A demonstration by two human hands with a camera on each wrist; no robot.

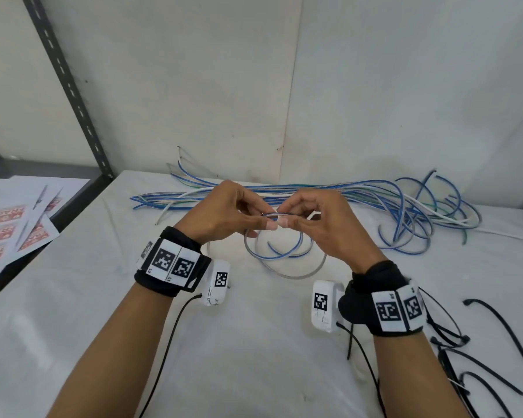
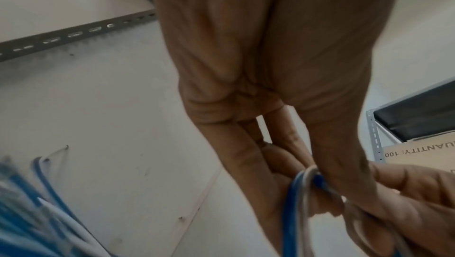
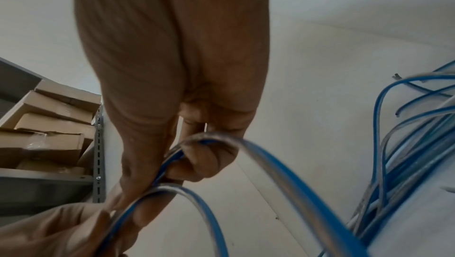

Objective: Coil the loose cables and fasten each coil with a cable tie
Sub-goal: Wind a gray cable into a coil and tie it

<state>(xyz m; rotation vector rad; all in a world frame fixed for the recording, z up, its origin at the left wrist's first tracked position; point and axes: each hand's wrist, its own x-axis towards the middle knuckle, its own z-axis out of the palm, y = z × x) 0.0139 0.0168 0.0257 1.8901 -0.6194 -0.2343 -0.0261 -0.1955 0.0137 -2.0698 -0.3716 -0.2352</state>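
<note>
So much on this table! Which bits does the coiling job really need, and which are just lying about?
Part of the job:
- coil, pinched by left hand and right hand
- loose cables
- black cable ties

Just lying about:
- printed sheets
- cardboard boxes

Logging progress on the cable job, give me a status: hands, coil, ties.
Left hand and right hand both pinch the blue-and-clear cable coil at its top. No tie on it. Black cable ties lie right; loose cables behind.

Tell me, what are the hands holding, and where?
Both the left hand and right hand pinch the blue-and-clear cable coil at its top, fingertips meeting there.
</note>
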